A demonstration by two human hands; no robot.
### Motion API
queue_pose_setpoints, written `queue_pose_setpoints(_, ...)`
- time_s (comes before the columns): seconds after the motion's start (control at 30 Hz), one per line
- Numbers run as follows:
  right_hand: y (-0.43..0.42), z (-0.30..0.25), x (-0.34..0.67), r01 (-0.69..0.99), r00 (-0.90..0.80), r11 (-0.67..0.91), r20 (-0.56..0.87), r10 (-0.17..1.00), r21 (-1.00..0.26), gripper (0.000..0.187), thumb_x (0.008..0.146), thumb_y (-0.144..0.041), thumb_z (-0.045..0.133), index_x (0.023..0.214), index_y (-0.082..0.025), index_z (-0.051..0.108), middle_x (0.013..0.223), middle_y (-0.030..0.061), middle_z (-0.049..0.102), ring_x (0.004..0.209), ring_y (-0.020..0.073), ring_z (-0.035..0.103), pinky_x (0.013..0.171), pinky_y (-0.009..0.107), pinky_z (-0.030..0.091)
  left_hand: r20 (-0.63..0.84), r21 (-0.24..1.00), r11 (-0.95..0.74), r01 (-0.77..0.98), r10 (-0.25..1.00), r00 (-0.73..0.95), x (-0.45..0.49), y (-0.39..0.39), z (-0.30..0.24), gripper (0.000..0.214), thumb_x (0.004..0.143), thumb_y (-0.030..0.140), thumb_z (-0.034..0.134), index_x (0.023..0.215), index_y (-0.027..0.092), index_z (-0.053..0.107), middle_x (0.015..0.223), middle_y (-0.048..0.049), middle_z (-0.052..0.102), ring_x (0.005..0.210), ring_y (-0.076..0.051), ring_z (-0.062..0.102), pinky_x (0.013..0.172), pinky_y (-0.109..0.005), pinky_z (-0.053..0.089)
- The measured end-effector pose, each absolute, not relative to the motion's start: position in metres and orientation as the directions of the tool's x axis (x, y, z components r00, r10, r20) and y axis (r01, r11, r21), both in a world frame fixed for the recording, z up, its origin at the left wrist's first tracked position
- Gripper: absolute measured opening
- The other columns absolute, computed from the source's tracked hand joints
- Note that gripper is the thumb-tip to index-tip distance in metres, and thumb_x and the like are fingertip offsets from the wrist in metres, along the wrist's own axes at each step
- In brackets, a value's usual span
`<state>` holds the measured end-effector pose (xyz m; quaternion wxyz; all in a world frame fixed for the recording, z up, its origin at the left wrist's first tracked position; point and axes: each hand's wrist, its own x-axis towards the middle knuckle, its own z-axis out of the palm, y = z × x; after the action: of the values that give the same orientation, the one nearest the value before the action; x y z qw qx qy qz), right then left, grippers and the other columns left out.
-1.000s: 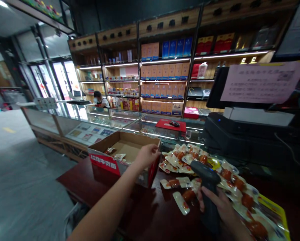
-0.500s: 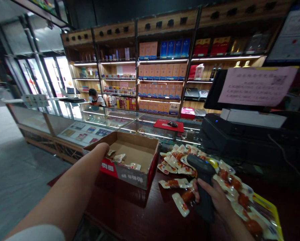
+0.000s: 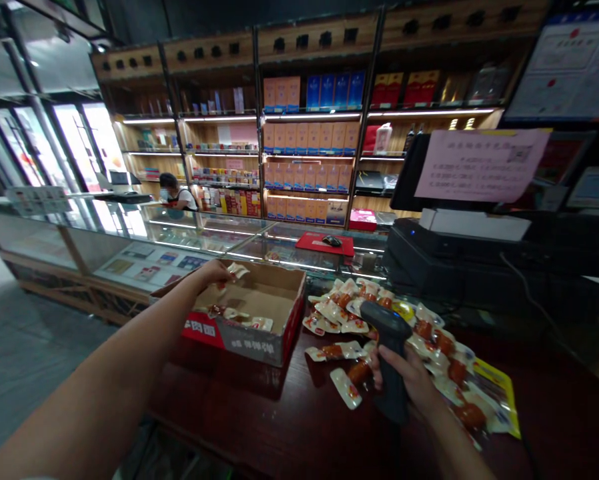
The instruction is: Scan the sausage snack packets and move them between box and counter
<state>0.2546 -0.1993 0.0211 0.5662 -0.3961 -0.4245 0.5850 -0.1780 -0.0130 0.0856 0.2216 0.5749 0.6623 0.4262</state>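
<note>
Fingers closed on both hands. On the counter (image 3: 289, 427), the box (image 3: 259, 313) sits left of the heap (image 3: 432, 337); the right hand (image 3: 410, 381) grips a scanner (image 3: 387, 330) beside it; the left hand (image 3: 212, 273) pinches a packet (image 3: 238, 270) over the box's far-left corner.

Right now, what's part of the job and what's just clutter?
In use: left hand holding a snack packet over the cardboard box; right hand gripping the barcode scanner; packet pile.
Lying about: mouse on red pad, till, pink notice.
</note>
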Motion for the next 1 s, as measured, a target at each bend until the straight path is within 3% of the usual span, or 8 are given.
queue_pose_setpoints(0.1, -0.2, 0.019, 0.258, -0.333, -0.061, 0.01, 0.032, 0.998, -0.943, 0.05, 0.066, -0.039, 0.074, 0.107, -0.015, 0.055, 0.057, -0.0023, 0.06, 0.041, 0.0119, 0.054, 0.039, 0.024, 0.047, 0.186, 0.907, -0.08, 0.413, 0.957, -0.223, -0.147, -0.018, 0.105, 0.038, 0.04, 0.024, 0.081, 0.068, 0.012, 0.059, 0.052, 0.0029, 0.055, 0.055, -0.015, 0.056, 0.054, -0.025, 0.044)
queue_pose_setpoints(0.2, -0.2, 0.016, 0.261, -0.341, -0.065, 0.026, 0.051, 0.997, -0.94, 0.042, 0.068, -0.037, 0.073, 0.1, -0.015, 0.057, 0.058, -0.0019, 0.061, 0.042, 0.0117, 0.054, 0.039, 0.024, 0.047, 0.281, 0.958, -0.274, 0.08, 0.954, -0.107, -0.091, -0.045, 0.116, 0.042, 0.042, 0.029, 0.079, 0.075, 0.014, 0.057, 0.062, 0.0027, 0.059, 0.056, -0.012, 0.055, 0.057, -0.026, 0.045)
queue_pose_setpoints(0.3, -0.2, 0.011, 0.264, -0.348, -0.045, 0.037, 0.057, 0.997, -0.937, 0.04, 0.067, -0.037, 0.073, 0.097, -0.015, 0.057, 0.057, -0.0017, 0.061, 0.041, 0.0118, 0.054, 0.039, 0.024, 0.047, 0.346, 0.93, -0.345, -0.125, 0.938, -0.013, -0.022, -0.082, 0.104, 0.036, 0.048, 0.031, 0.077, 0.069, 0.015, 0.054, 0.063, 0.0022, 0.059, 0.056, -0.01, 0.055, 0.06, -0.025, 0.045)
queue_pose_setpoints(0.43, -0.199, 0.003, 0.268, -0.37, -0.026, 0.049, 0.063, 0.998, -0.928, 0.042, 0.067, -0.036, 0.073, 0.099, -0.015, 0.056, 0.057, -0.0023, 0.061, 0.041, 0.0113, 0.053, 0.039, 0.023, 0.046, 0.287, 0.92, -0.242, -0.31, 0.952, 0.109, 0.055, -0.116, 0.059, 0.041, 0.053, 0.031, 0.075, 0.085, 0.016, 0.055, 0.077, -0.0028, 0.066, 0.064, -0.014, 0.06, 0.063, -0.028, 0.047)
queue_pose_setpoints(0.53, -0.198, -0.004, 0.27, -0.383, -0.009, 0.075, 0.085, 0.996, -0.921, 0.04, 0.068, -0.036, 0.072, 0.098, -0.015, 0.055, 0.058, -0.003, 0.061, 0.04, 0.0111, 0.053, 0.039, 0.023, 0.046, 0.253, 0.931, -0.217, -0.294, 0.963, 0.093, 0.085, -0.118, 0.021, 0.038, 0.053, 0.029, 0.075, 0.082, 0.016, 0.054, 0.081, -0.004, 0.067, 0.073, -0.017, 0.062, 0.067, -0.029, 0.048)
queue_pose_setpoints(0.7, -0.198, -0.012, 0.266, -0.39, -0.032, 0.076, 0.096, 0.995, -0.918, 0.039, 0.069, -0.038, 0.07, 0.098, -0.016, 0.055, 0.057, -0.0036, 0.059, 0.039, 0.0112, 0.053, 0.038, 0.023, 0.046, 0.271, 0.958, -0.269, -0.096, 0.962, 0.012, 0.088, -0.103, -0.025, 0.034, 0.052, 0.024, 0.075, 0.08, 0.015, 0.056, 0.078, -0.0031, 0.067, 0.074, -0.017, 0.062, 0.071, -0.029, 0.048)
queue_pose_setpoints(1.0, -0.206, -0.013, 0.265, -0.362, -0.094, 0.073, 0.114, 0.989, -0.929, 0.04, 0.07, -0.038, 0.07, 0.099, -0.017, 0.054, 0.06, -0.0023, 0.061, 0.04, 0.0122, 0.055, 0.039, 0.024, 0.046, 0.28, 0.956, -0.282, 0.078, 0.959, 0.036, 0.069, -0.088, -0.048, 0.027, 0.056, 0.026, 0.072, 0.073, 0.016, 0.054, 0.073, -0.0006, 0.063, 0.07, -0.015, 0.06, 0.065, -0.026, 0.046)
